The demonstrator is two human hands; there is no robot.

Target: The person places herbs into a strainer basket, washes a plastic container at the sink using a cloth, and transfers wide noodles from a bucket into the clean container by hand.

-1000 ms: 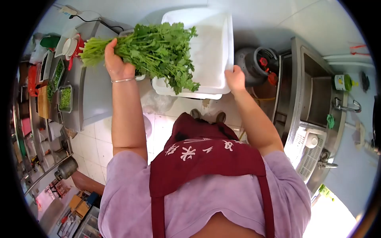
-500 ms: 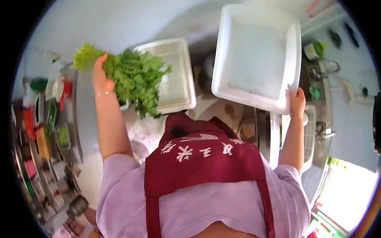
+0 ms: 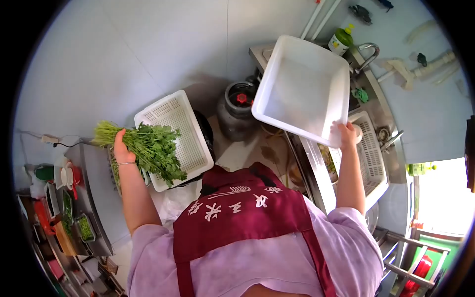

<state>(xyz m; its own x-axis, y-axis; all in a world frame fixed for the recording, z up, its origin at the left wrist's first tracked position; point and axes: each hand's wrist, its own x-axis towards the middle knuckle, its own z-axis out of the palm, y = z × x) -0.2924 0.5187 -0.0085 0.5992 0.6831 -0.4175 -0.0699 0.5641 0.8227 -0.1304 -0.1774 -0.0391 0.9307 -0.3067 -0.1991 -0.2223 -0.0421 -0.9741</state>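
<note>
A bunch of leafy green herbs is gripped by my left hand near its pale stems, at the left. The leaves hang over the near left part of a white perforated basket. My right hand grips the near right corner of a deep white plastic tub. The tub is tilted, its inside facing me, and no contents show in it. It hides part of the sink counter behind.
A dark gas cylinder with a red valve stands between basket and tub. At the right are a metal sink counter, a faucet, a green soap bottle and another white basket. Shelves with food containers line the left.
The view has shifted, so the herbs and basket appear lower. The tub has moved left and down in view, over the sink counter's edge. Both hands keep their hold.
</note>
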